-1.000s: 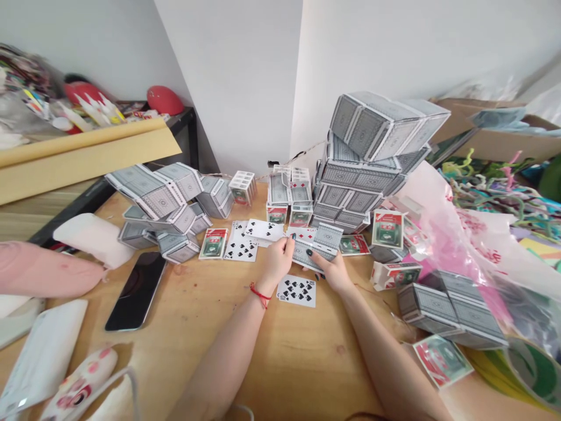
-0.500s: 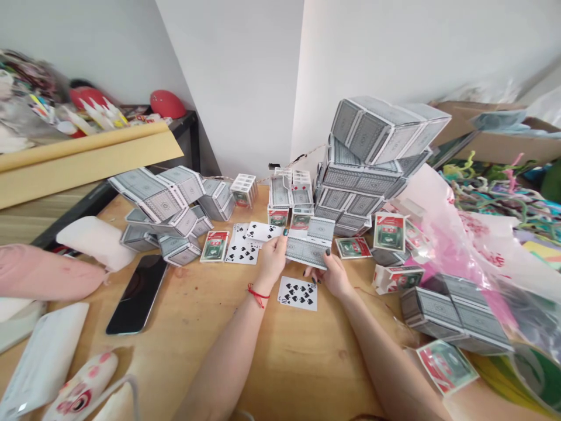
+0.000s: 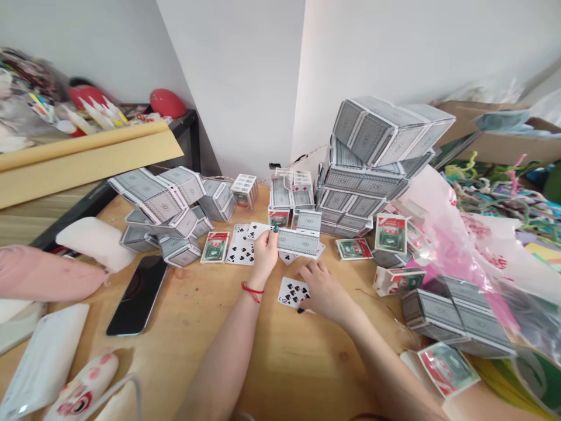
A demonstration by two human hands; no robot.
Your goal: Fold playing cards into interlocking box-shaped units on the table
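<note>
In the middle of the tabletop [image 3: 280, 368], the left hand [image 3: 265, 252] is closed on the left end of a patterned card panel [image 3: 298, 242], thumb on top. Nearer the body, the right hand [image 3: 326, 292] is half curled over the right end of a face-up spade card [image 3: 290, 290]; whether it grips that card, I cannot tell. More face-up cards [image 3: 239, 252] lie just left of the left hand, near a phone [image 3: 137, 295]; a tall card tower [image 3: 363, 181] stands behind on the right

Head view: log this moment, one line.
left hand: holds grey patterned playing cards | right hand: over white spade-faced card | black phone: on wooden table
</note>
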